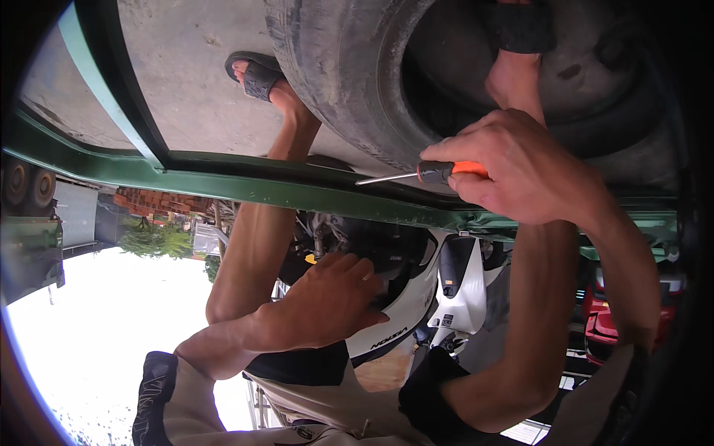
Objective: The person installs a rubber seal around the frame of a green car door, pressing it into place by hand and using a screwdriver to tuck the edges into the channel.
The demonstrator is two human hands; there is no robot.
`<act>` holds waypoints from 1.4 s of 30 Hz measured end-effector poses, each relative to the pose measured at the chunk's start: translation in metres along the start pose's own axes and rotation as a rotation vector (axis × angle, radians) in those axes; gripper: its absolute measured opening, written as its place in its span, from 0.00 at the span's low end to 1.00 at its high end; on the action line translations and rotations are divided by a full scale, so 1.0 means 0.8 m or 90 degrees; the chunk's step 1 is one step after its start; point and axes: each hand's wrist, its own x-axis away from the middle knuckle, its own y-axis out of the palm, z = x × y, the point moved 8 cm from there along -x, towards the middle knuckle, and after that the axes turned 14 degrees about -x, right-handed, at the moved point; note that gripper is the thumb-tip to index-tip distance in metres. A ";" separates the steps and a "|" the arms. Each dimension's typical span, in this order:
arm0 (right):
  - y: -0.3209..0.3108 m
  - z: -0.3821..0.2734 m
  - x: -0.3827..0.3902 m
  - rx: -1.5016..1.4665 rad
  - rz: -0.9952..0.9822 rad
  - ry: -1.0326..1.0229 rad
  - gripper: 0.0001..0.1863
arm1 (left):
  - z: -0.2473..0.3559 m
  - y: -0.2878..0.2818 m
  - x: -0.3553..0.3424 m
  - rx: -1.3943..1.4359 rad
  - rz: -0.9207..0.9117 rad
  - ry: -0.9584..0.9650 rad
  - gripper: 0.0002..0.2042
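Observation:
A screwdriver (446, 172) with an orange-and-black handle is gripped in my right hand (520, 167), fingers wrapped round the handle. Its metal shaft points left, over the green metal frame bar (297, 186); whether the tip touches the bar I cannot tell. My left hand (327, 297) hangs lower and to the left, apart from the bar. Its fingers curl loosely, the thumb stands away from them, and I see nothing held. The palm is hidden. Just beyond the bar lies a worn black tyre (335, 70), close to the screwdriver.
A slanting green brace (111, 104) joins the bar at left. My sandalled feet stand on the concrete floor (193, 89), one beside the tyre. Upside down in the lower half appear a white-and-black motorbike (398, 312), a white scooter part (461, 290) and a red vehicle (602, 320).

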 end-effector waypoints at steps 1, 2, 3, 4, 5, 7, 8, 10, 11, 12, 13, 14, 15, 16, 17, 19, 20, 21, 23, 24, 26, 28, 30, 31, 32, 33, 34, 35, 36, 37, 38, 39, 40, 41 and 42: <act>0.003 -0.002 -0.005 -0.002 0.006 -0.017 0.07 | 0.001 -0.005 0.001 -0.005 0.014 0.001 0.19; 0.006 -0.003 -0.010 -0.002 0.009 -0.034 0.06 | 0.001 -0.007 0.001 -0.007 0.005 0.003 0.19; 0.008 0.002 -0.015 0.006 0.001 -0.028 0.05 | -0.005 -0.013 -0.001 -0.012 0.009 -0.011 0.20; 0.011 0.003 -0.020 0.009 -0.002 -0.025 0.05 | -0.010 -0.017 -0.003 -0.017 0.013 -0.024 0.20; 0.015 0.005 -0.024 0.008 0.000 -0.019 0.05 | -0.014 -0.017 -0.002 -0.022 0.005 -0.020 0.20; 0.025 0.009 -0.029 -0.034 -0.036 0.009 0.05 | -0.015 -0.025 -0.002 -0.029 0.041 -0.021 0.20; 0.023 0.007 -0.030 -0.035 -0.032 0.010 0.05 | -0.013 -0.027 -0.002 -0.032 0.038 -0.018 0.20; 0.029 0.008 -0.035 -0.049 -0.046 0.037 0.06 | -0.011 -0.030 0.002 -0.025 0.025 -0.019 0.20; 0.031 0.009 -0.037 -0.053 -0.042 0.036 0.06 | -0.012 -0.031 0.003 -0.028 0.020 -0.019 0.20; 0.032 0.009 -0.039 -0.034 -0.036 0.021 0.06 | -0.012 -0.031 0.002 -0.027 0.015 -0.017 0.20; 0.034 0.008 -0.041 -0.014 -0.029 0.005 0.07 | -0.013 -0.031 0.003 -0.026 0.010 -0.015 0.21; 0.039 0.009 -0.042 -0.020 -0.027 0.004 0.07 | -0.014 -0.031 0.005 -0.028 0.005 -0.016 0.21; 0.045 0.009 -0.043 0.000 -0.026 -0.007 0.07 | -0.015 -0.030 0.005 -0.027 -0.001 -0.018 0.21; 0.048 0.007 -0.045 0.019 -0.025 -0.019 0.08 | -0.017 -0.030 0.005 -0.027 -0.008 -0.020 0.21; 0.045 0.007 -0.047 0.016 -0.022 -0.020 0.08 | -0.017 -0.030 0.003 -0.030 -0.011 -0.020 0.21; 0.060 0.010 -0.053 0.064 -0.145 0.043 0.12 | -0.021 -0.034 0.005 -0.020 -0.012 -0.026 0.21; 0.063 0.011 -0.057 0.058 -0.143 0.039 0.12 | -0.023 -0.035 0.007 -0.023 -0.018 -0.030 0.21; 0.067 0.008 -0.059 0.097 -0.141 -0.014 0.08 | -0.024 -0.037 0.007 -0.018 -0.021 -0.029 0.21; 0.074 0.003 -0.065 0.134 -0.139 -0.074 0.08 | -0.028 -0.039 0.008 -0.014 -0.027 -0.036 0.20; 0.077 -0.001 -0.064 0.164 -0.147 -0.067 0.08 | -0.029 -0.040 0.009 -0.007 -0.034 -0.027 0.21; 0.078 -0.002 -0.062 0.193 -0.152 -0.054 0.07 | -0.034 -0.040 0.009 0.000 -0.043 -0.012 0.22; 0.070 -0.007 -0.070 0.164 -0.135 -0.065 0.07 | -0.040 -0.041 0.011 0.002 -0.032 -0.021 0.21; 0.049 -0.030 -0.062 0.208 -0.182 -0.107 0.07 | -0.045 -0.043 0.013 -0.002 -0.041 -0.022 0.21; 0.041 -0.036 -0.062 0.231 -0.205 -0.126 0.07 | -0.051 -0.043 0.013 -0.005 -0.047 -0.020 0.21; 0.033 -0.041 -0.061 0.255 -0.226 -0.145 0.07 | -0.056 -0.045 0.013 -0.009 -0.048 -0.019 0.21; 0.029 -0.045 -0.067 0.179 -0.225 -0.183 0.08 | -0.061 -0.043 0.017 -0.009 -0.056 -0.043 0.21; 0.040 -0.042 -0.073 0.140 -0.226 -0.210 0.08 | -0.066 -0.041 0.020 -0.009 -0.064 -0.068 0.21; 0.052 -0.039 -0.080 0.100 -0.231 -0.239 0.08 | -0.069 -0.039 0.022 -0.010 -0.064 -0.088 0.21; 0.081 -0.024 -0.073 0.101 -0.166 -0.175 0.08 | -0.070 -0.044 0.019 -0.009 -0.061 -0.046 0.21; 0.086 -0.020 -0.076 0.099 -0.134 -0.163 0.08 | -0.075 -0.047 0.018 -0.010 -0.059 -0.039 0.21; 0.090 -0.016 -0.079 0.096 -0.103 -0.148 0.08 | -0.082 -0.049 0.017 -0.017 -0.062 -0.039 0.21; 0.088 -0.017 -0.081 0.074 -0.128 -0.112 0.13 | -0.080 -0.049 0.021 -0.017 -0.060 -0.041 0.21; 0.090 -0.014 -0.084 0.054 -0.155 -0.075 0.23 | -0.078 -0.050 0.025 -0.016 -0.058 -0.043 0.21; 0.101 -0.012 -0.087 0.045 -0.163 -0.096 0.23 | -0.080 -0.048 0.028 -0.016 -0.064 -0.065 0.21; 0.106 0.000 -0.087 -0.027 -0.165 -0.032 0.25 | -0.085 -0.049 0.026 -0.022 -0.062 -0.061 0.22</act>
